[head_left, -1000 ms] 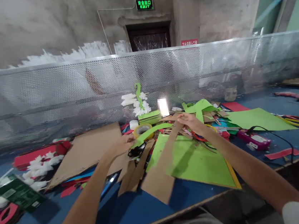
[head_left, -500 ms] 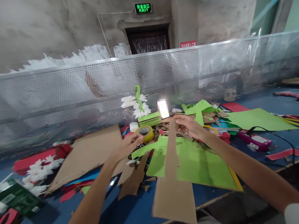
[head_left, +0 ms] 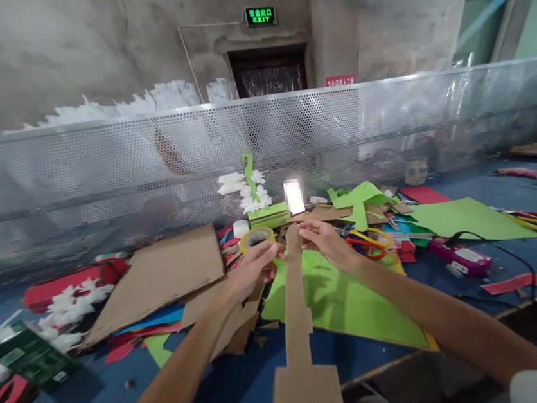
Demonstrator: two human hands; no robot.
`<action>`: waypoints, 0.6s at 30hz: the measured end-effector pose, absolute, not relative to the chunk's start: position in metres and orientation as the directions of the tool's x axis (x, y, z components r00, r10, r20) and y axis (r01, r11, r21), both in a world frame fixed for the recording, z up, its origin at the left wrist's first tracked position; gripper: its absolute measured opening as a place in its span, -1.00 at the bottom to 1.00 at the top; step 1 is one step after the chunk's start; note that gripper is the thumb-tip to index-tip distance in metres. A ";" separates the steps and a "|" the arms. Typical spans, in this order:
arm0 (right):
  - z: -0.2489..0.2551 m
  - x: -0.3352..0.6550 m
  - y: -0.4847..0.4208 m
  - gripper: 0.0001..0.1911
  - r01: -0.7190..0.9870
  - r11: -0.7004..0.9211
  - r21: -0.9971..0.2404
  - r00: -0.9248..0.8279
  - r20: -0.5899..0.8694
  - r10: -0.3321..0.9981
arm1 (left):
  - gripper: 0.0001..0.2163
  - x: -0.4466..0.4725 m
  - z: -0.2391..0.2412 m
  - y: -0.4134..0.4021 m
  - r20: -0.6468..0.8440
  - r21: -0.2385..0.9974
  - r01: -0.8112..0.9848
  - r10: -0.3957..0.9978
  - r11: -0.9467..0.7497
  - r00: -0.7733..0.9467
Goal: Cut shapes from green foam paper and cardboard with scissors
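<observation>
A long brown cardboard strip (head_left: 296, 308) with a wide lower end reaches from the table's front edge up between my hands. My right hand (head_left: 328, 240) pinches its top end between thumb and fingers. My left hand (head_left: 256, 267) is at the strip's left edge, fingers curled toward the thumb; whether it grips anything is hidden. Behind that hand lies a roll of yellow tape (head_left: 256, 236). Green sheets (head_left: 357, 301) lie under and to the right of the strip.
Red- and yellow-handled scissors (head_left: 370, 241) lie beyond my right forearm. A purple device (head_left: 461, 256) with a black cord is at right. Flat cardboard (head_left: 170, 271), a green box (head_left: 27, 358) and white paper flowers (head_left: 74, 304) are at left. A perforated metal screen (head_left: 124, 172) stands behind.
The cardboard strip has shifted left and toward me, with my right hand moving left along with it. My left hand has moved right, up to the strip, and its fingers have curled.
</observation>
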State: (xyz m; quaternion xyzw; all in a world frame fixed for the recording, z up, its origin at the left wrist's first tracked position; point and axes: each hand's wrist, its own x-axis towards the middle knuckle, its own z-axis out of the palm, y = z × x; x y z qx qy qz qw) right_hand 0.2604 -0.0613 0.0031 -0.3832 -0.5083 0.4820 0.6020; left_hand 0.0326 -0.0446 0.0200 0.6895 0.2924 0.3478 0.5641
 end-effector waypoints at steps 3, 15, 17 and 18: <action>0.002 0.254 -0.063 -0.77 -0.203 0.245 -0.948 0.017 0.247 0.969 | -0.53 0.039 0.014 -0.048 0.116 0.975 0.070 0.754 -0.210 0.646; 0.027 0.293 -0.072 -0.60 0.238 0.107 -0.965 -0.362 0.014 0.932 | -0.63 0.021 0.008 -0.005 0.188 0.908 -0.370 0.980 -0.198 -0.063; 0.031 0.302 -0.070 -0.66 0.261 0.156 -0.953 -0.335 0.062 0.940 | -0.62 0.014 0.009 0.000 0.191 0.896 -0.391 0.978 -0.210 -0.088; 0.033 0.306 -0.069 -0.69 0.270 0.181 -0.946 -0.312 0.092 0.946 | -0.62 0.011 0.010 0.001 0.194 0.892 -0.399 0.977 -0.213 -0.088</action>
